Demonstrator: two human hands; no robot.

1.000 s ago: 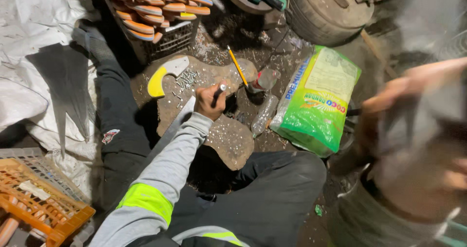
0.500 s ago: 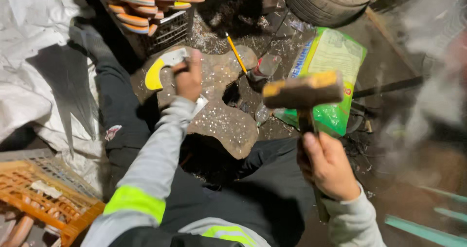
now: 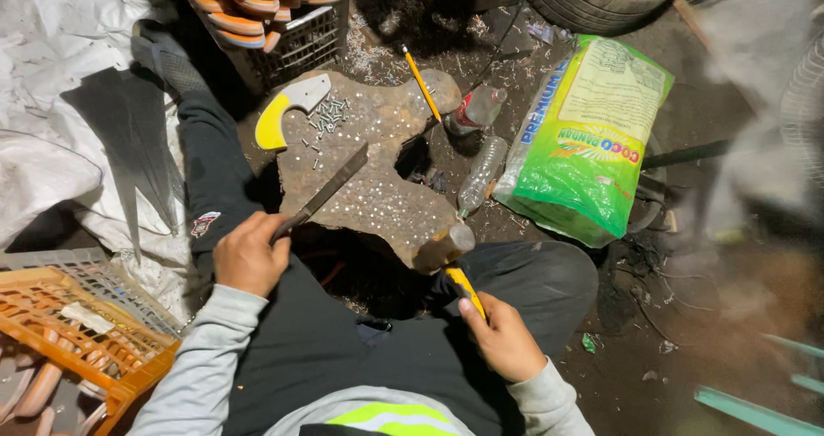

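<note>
Left hand (image 3: 249,254) grips a knife blade (image 3: 330,189), tang hidden; right hand (image 3: 502,342) grips a hammer (image 3: 446,251).

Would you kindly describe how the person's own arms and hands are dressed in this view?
Both hands are bare: the left hand and the right hand wear no gloves. Each arm is covered by a long, light grey sleeve reaching the wrist. A fluorescent yellow-green band with a silvery reflective stripe crosses the garment near the chest.

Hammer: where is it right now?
Head view, centre-right: the hammer is in the right hand, its head on the near edge of the studded block, right of the blade held by the left hand.
</note>
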